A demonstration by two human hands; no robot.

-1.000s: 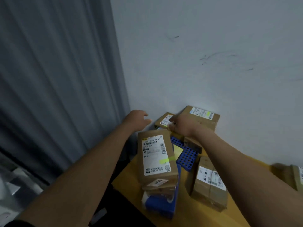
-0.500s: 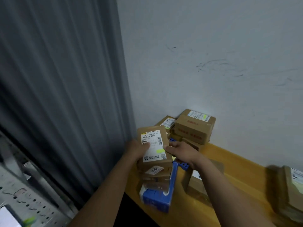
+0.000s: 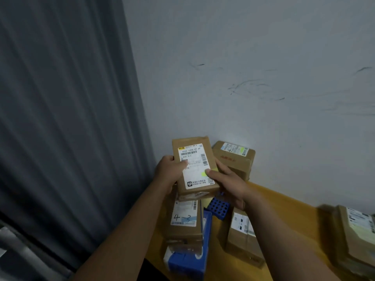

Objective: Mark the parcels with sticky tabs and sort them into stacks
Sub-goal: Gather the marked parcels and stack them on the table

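Left hand (image 3: 169, 171) grips parcel (image 3: 194, 165) left edge; right hand (image 3: 227, 183) grips right edge, thumb on yellow tab (image 3: 203, 174).

Yellow tabletop (image 3: 284, 207): corner parcel (image 3: 235, 161), middle parcel (image 3: 243, 236), right-edge parcel (image 3: 357, 234), blue box (image 3: 186, 264), blue holed rack (image 3: 218, 207).

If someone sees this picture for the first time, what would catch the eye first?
Probably the brown parcel held up at the centre, gripped by the left hand and the right hand, with a yellow-green tab on its white label. Just below, a second parcel bears a handwritten "4-3".
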